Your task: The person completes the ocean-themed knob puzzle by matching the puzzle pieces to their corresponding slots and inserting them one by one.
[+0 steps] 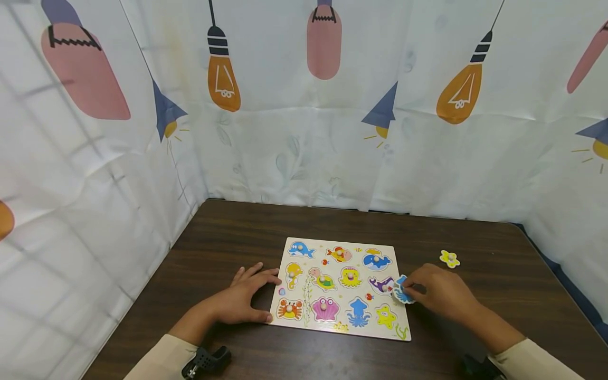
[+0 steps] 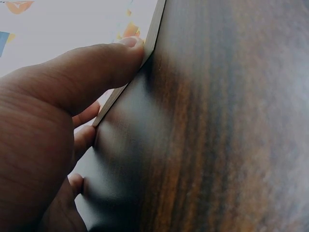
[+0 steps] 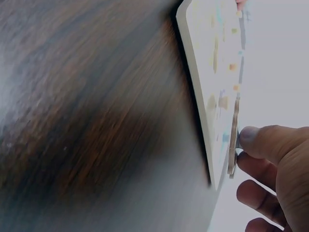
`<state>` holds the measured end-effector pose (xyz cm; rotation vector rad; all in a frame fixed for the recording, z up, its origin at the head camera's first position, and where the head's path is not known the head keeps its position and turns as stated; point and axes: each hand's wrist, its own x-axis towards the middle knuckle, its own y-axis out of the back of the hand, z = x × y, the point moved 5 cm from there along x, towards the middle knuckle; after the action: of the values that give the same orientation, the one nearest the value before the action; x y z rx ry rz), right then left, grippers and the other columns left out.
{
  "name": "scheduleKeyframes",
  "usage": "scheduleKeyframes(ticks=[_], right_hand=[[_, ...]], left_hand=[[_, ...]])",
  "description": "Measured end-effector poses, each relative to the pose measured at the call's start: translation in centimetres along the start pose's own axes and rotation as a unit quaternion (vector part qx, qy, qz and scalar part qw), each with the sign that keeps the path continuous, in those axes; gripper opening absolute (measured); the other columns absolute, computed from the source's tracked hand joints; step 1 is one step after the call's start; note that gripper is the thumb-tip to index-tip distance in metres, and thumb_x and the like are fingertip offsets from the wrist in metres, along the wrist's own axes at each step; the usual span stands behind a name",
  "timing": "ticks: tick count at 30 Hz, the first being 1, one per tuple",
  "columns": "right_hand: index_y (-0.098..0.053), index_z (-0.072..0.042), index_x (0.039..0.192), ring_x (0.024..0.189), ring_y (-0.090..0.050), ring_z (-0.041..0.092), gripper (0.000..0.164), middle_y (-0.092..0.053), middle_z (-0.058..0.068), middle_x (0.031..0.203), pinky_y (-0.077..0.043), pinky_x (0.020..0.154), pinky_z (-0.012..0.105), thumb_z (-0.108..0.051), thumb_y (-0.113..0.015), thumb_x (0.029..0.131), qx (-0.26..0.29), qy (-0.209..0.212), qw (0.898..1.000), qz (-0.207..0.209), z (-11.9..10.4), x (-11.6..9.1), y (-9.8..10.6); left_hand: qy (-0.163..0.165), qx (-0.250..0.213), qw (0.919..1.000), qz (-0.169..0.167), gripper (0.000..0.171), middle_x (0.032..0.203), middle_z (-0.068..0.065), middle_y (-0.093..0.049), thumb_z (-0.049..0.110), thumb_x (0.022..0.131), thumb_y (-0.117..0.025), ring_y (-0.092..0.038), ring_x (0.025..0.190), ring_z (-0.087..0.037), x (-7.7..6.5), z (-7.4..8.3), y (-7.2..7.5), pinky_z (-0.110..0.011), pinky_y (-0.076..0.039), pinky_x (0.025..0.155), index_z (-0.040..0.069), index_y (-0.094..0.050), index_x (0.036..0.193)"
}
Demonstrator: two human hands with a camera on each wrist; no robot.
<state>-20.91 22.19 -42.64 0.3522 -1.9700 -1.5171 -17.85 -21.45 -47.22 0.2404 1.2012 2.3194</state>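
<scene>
A white wooden peg puzzle board (image 1: 342,332) with sea animals lies on the brown table. My left hand (image 1: 242,298) rests at its left side, thumb by the near corner and fingers spread along the edge; in the left wrist view the thumb (image 2: 106,65) touches the board's rim. Over the board's right edge, my right hand (image 1: 439,290) pinches a blue puzzle piece (image 1: 401,291) with a pale border, partly hidden by the fingers. Seen from the right wrist, this piece (image 3: 233,140) stands tilted on its side, its knob between thumb and finger.
A yellow star-shaped piece (image 1: 449,258) lies on the table (image 1: 247,227) beyond the right hand. Knobbed pieces such as the crab (image 1: 290,309) and pink shell (image 1: 325,316) sit in the board. The squid (image 1: 358,319) and star (image 1: 386,319) pictures show no knobs. A patterned curtain (image 1: 304,158) hangs behind.
</scene>
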Motion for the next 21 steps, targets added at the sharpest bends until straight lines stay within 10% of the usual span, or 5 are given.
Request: scheduleKeyframes(ticks=[21], right_hand=[[-0.08, -0.027, 0.092, 0.085, -0.061, 0.004, 0.015, -0.068, -0.017, 0.091, -0.054, 0.063, 0.027, -0.023, -0.089, 0.08, 0.031, 0.054, 0.998, -0.028, -3.1, 0.9, -1.0]], left_hand=[[0.002, 0.001, 1.0, -0.001, 0.07, 0.163, 0.001, -0.035, 0.054, 0.082, -0.082, -0.01, 0.153, -0.044, 0.0, 0.2, 0.1, -0.073, 0.005, 0.114, 0.029, -0.053, 0.14]])
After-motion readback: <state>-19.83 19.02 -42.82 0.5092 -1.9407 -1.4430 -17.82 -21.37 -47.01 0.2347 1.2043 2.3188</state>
